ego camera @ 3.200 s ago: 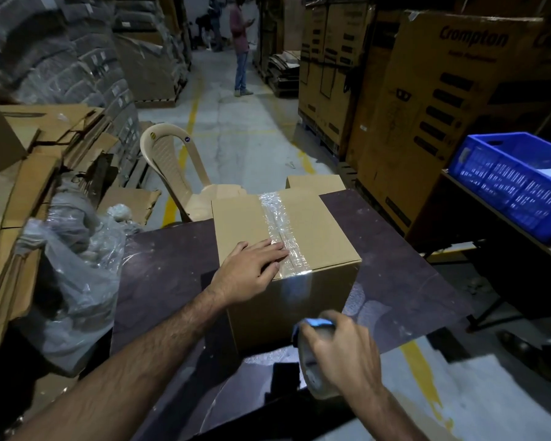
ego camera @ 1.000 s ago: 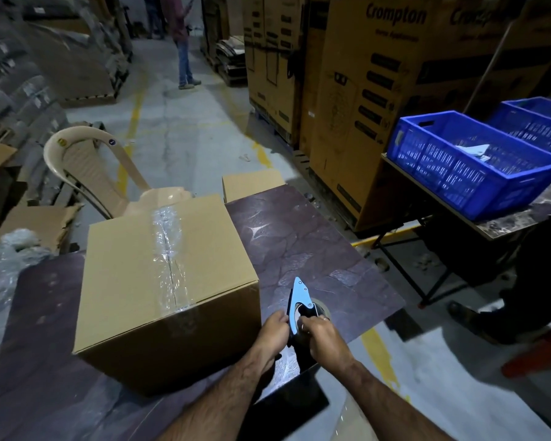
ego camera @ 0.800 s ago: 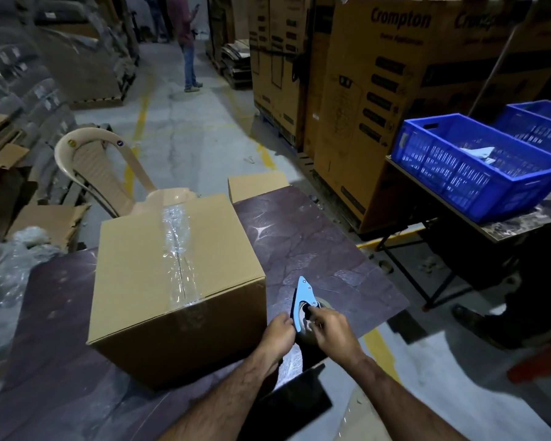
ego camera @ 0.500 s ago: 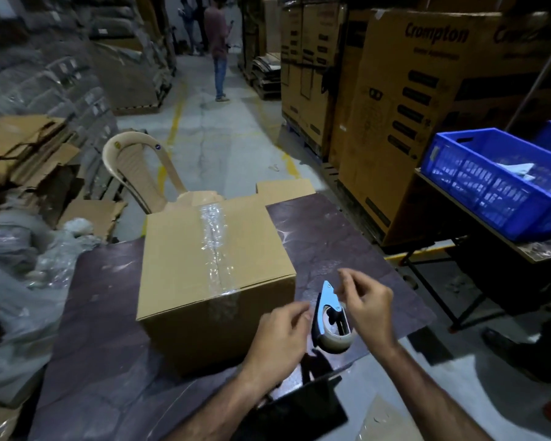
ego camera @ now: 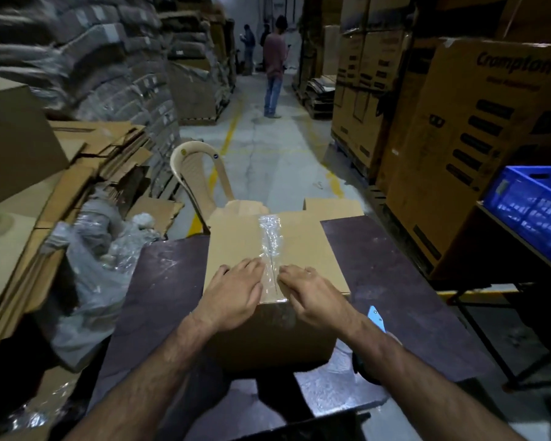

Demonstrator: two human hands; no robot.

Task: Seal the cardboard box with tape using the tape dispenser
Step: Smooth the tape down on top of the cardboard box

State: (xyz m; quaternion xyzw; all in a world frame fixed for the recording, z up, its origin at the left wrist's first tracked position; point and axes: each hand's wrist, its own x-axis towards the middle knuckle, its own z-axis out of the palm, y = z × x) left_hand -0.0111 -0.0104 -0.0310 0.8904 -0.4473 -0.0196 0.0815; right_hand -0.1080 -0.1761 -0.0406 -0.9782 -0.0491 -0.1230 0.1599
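Dark worktop (ego camera: 395,281) carries the cardboard box (ego camera: 306,249). On the box's near top edge, left hand (ego camera: 233,297) and right hand (ego camera: 315,300) press flat either side of its clear tape strip (ego camera: 269,237), each grip spread, holding nothing. Blue tape dispenser (ego camera: 376,318) lies just right of the box

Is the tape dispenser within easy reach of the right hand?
Probably yes. The dispenser sits on the table next to the box, partly behind the right forearm; the right hand rests flat on the box, holding nothing.
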